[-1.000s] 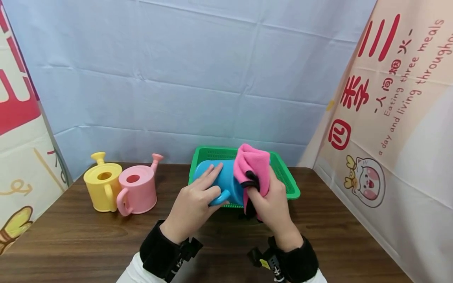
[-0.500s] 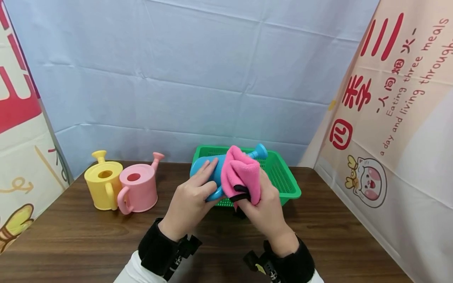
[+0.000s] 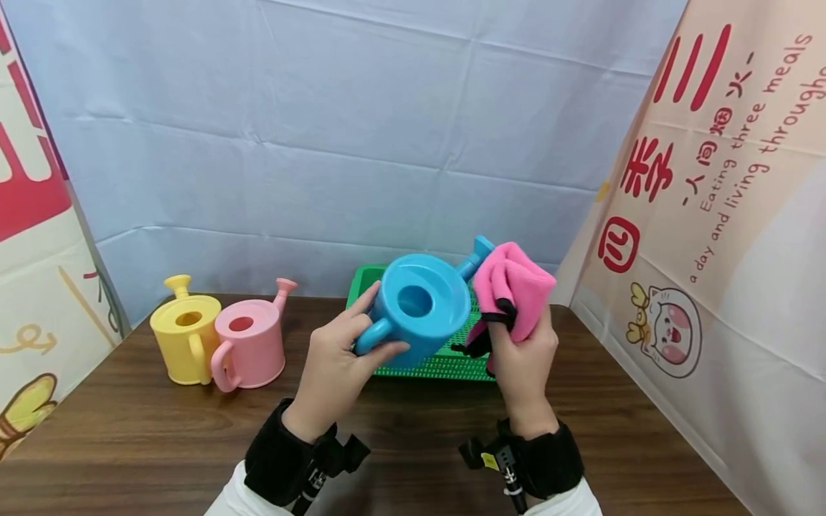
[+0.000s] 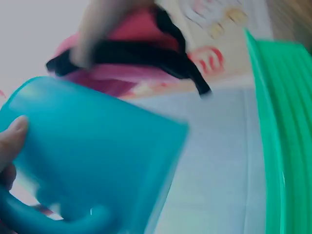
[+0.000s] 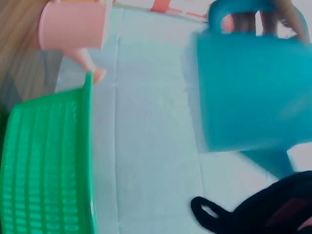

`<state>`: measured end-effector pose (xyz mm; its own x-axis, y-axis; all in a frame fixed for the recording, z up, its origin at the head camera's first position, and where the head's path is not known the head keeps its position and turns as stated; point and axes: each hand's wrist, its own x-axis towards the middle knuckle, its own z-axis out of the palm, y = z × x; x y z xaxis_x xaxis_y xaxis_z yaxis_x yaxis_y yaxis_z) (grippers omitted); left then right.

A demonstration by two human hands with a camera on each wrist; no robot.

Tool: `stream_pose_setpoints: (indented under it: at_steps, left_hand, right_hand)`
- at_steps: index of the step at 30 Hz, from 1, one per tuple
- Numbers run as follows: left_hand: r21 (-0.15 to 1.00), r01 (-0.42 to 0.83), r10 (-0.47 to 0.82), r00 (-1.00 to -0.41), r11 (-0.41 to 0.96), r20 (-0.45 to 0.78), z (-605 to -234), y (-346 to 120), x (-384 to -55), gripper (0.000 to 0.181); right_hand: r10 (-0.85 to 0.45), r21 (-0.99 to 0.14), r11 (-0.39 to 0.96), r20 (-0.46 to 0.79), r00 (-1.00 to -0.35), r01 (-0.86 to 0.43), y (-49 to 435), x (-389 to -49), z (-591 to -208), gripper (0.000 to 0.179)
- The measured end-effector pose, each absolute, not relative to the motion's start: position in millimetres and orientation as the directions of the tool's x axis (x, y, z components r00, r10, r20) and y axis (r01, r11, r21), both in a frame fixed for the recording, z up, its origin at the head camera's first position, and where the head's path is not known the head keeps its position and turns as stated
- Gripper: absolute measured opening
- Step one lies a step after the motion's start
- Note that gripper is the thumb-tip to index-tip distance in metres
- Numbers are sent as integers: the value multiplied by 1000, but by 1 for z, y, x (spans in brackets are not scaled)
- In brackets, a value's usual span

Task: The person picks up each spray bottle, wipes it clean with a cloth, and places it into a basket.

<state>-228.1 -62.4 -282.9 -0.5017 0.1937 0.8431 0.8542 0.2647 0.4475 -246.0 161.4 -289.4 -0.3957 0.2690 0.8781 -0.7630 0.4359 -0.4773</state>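
My left hand (image 3: 335, 362) grips a blue watering can (image 3: 429, 331) around its handle side, with the thumb along the body. The can is raised over the basket, its round top opening turned toward the head camera and its spout pointing to the back right. In my right hand (image 3: 528, 362) is a bunched pink cloth (image 3: 525, 287) with black edging, right beside the spout's end. The left wrist view shows the can's body (image 4: 97, 146) with the cloth (image 4: 141, 29) behind it. A black loop (image 5: 207, 214) of the cloth dangles in the right wrist view.
A green plastic basket (image 3: 445, 368) stands on the brown wooden table (image 3: 413, 430) behind the hands. To the left, a yellow watering can (image 3: 183, 351) and a pink watering can (image 3: 261, 351) stand upright side by side. Cloth sheets (image 3: 323, 143) hang at the back and sides.
The blue can has turned from lying on its side to nearly upright, its top opening now showing. The cloth has come off the can's body and moved right, to the spout.
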Motion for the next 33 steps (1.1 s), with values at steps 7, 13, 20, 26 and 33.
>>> stream_pose_setpoints:
  at_steps: [7,13,20,26,33]
  left_hand:
    - [828,560,145,-821,18,552,-279,-64,-219,46]
    - [868,493,83,-864,-53,496,-276,-72,-223,27]
    - [864,504,174,-852,20,493,-273,-80,-224,36]
    - [854,520,243,-830,12,502,-273,-76,-223,39]
    - [864,499,96,-859,-66,503,-273,-78,-224,33]
  right_hand:
    - [109,-346,448,936,-334,-824,156,-246,-293,23]
    - [-36,-404,252,904,-425,-880,158,-239,-291,25]
    - [-36,-346,326,926,-377,-880,160,-243,-290,36]
    - [93,-303,490,951,-296,-817,162,-246,-289,41]
    - [-45,-332,295,932,-360,-896,152,-243,-293,37]
